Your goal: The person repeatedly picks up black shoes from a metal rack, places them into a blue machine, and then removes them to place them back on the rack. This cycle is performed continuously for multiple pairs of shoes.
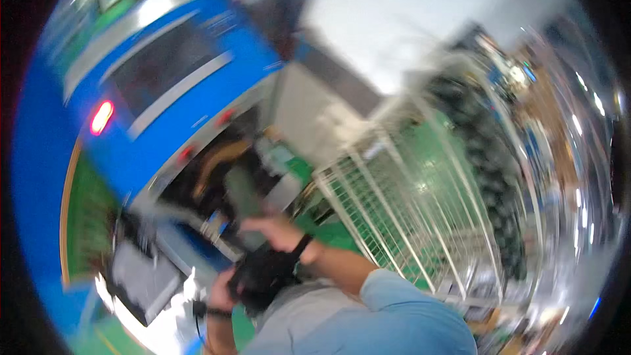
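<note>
The picture is smeared by motion. My right hand (pixel 279 233), with a black band at the wrist, reaches in from the right; its blurred fingers point left beside a long grey-green thing (pixel 242 192) whose kind I cannot make out. My left hand (pixel 223 291), also with a dark band at its wrist, is lower and to the left. It is against the edge of a black bulky thing (pixel 266 279) between my arms and body. Whether either hand grips anything is lost in the blur.
A blue machine (pixel 210 98) with a dark window and a glowing red light (pixel 102 118) stands at the left. A white wire rack (pixel 388 204) is close on my right, with dark bundled material (pixel 486 158) beside it. A grey box (pixel 141 276) stands lower left.
</note>
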A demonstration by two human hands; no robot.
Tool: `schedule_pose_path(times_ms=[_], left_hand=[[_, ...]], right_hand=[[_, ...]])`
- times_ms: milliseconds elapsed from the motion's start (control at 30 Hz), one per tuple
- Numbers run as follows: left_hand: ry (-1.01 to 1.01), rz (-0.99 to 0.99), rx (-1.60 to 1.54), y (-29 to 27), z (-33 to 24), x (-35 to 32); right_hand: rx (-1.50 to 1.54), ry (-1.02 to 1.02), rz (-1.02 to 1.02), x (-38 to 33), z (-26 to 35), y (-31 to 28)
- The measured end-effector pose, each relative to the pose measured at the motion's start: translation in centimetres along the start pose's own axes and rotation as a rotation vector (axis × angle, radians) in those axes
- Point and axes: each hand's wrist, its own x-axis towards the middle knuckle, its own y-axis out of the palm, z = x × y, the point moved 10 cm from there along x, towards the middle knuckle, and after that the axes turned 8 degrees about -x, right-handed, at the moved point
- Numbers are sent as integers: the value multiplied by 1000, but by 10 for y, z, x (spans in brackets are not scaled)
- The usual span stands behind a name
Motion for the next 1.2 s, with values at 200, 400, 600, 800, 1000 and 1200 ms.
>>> schedule_pose_path(times_ms=[200, 400, 600, 800, 1000, 1200], left_hand=[[-25, -79, 291, -176, 5, 0], [-125, -166, 724, -70, -13, -8], [-209, -163, 969, 11, 16, 17], [-94, -259, 961, -25, 0, -42], [114, -782, 1180, -2, 41, -163], [533, -1333, 922, -138, 225, -296]], right_hand=[[-232, -522, -255, -105, 70, -133], [-739, -219, -1480, -426, 134, -354], [-1069, 339, -1926, -626, 157, -502], [-1214, 333, -1825, -582, 171, -601], [-1211, -775, -1644, -454, 180, -407], [-1139, -932, 189, -121, 116, -182]])
